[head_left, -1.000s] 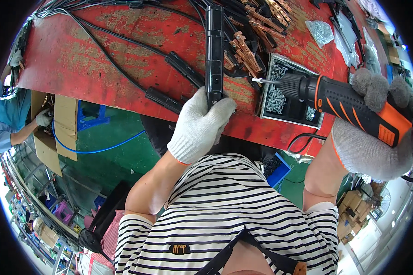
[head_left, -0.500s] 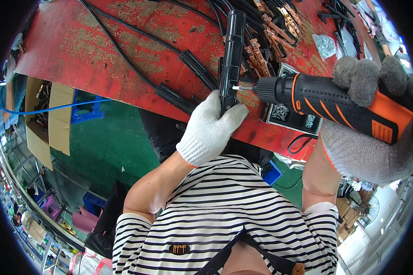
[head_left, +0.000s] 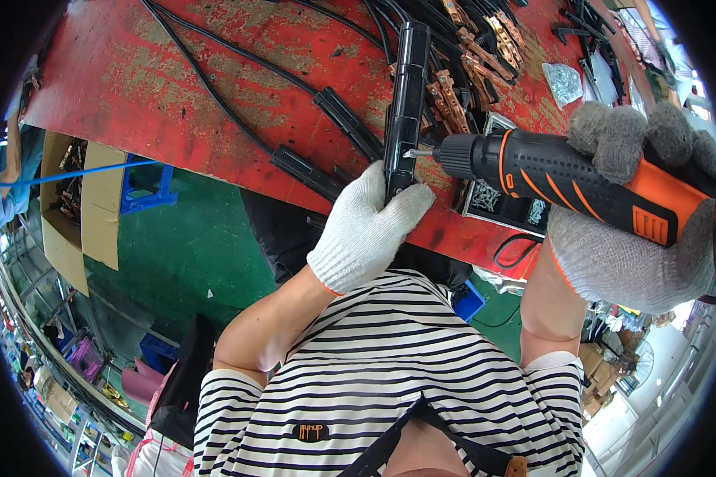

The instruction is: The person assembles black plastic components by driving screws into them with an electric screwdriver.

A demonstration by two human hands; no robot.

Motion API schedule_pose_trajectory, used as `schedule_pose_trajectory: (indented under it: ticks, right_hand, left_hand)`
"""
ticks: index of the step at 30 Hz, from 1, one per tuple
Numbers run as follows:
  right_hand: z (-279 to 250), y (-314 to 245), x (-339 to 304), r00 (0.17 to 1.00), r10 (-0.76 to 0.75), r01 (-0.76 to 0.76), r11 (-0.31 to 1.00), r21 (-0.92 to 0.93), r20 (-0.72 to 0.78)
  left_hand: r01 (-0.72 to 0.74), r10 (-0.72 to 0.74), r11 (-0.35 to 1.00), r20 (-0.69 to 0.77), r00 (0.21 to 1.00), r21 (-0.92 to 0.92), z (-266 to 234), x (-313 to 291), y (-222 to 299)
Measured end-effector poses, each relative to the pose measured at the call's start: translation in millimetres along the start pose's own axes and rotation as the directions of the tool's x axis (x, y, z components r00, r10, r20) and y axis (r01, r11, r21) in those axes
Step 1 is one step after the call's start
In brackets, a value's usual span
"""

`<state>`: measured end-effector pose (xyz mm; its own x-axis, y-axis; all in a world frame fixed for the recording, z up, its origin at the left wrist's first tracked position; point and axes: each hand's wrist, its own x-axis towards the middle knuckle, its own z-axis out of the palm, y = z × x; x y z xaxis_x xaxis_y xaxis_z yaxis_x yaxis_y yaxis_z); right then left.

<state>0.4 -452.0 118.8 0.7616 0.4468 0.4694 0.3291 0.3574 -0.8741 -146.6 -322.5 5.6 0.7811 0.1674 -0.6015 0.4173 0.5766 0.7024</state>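
In a white knit glove, my left hand (head_left: 370, 226) grips the lower end of a black tubular plastic handle (head_left: 410, 83) standing nearly lengthwise over the table, a cable at its far end. My right hand (head_left: 632, 250), in a greyish glove with dark fingertips, is wrapped around an orange-and-black cordless drill (head_left: 545, 163). The drill points left, and its thin bit (head_left: 422, 153) meets the right side of the handle near my left fingers. Any screw at the tip is too small to make out. Two similar black handles (head_left: 346, 123) with cables lie to the left.
Copper-coloured metal clamp parts (head_left: 477, 63) are heaped beyond the drill on the worn red table (head_left: 239, 103). Under the drill sits a compartment box of screws (head_left: 485, 195). A plastic bag (head_left: 563, 83) lies at the right. Left of the table stand an open cardboard box (head_left: 103, 211) and a blue stool (head_left: 151, 191).
The drill has shifted slightly left, bringing its chuck closer to the black handle. The pale tip seen against the handle earlier shows less now. My left hand keeps its grip.
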Motion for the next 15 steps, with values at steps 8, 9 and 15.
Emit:
schedule_pose_trajectory:
  ticks: [8, 9, 15]
  right_hand:
    - [-1.3, -6.0, -1.6, 0.999, 0.015, -0.015, 1.000, -0.010, 0.042]
    - [-0.2, -6.3, -1.9, 0.999, 0.017, -0.016, 1.000, -0.013, 0.046]
    - [-3.7, -7.2, 0.7, 0.996, 0.030, -0.029, 0.999, -0.020, 0.080]
  left_hand:
    - [0.026, -0.025, 0.998, 0.010, 1.000, -0.054, 0.2, -2.1, 2.4]
    - [0.026, -0.025, 0.998, 0.012, 1.000, -0.053, 0.5, -2.1, 2.2]
    - [0.019, -0.019, 0.999, -0.002, 1.000, -0.038, -0.3, -2.7, -1.1]
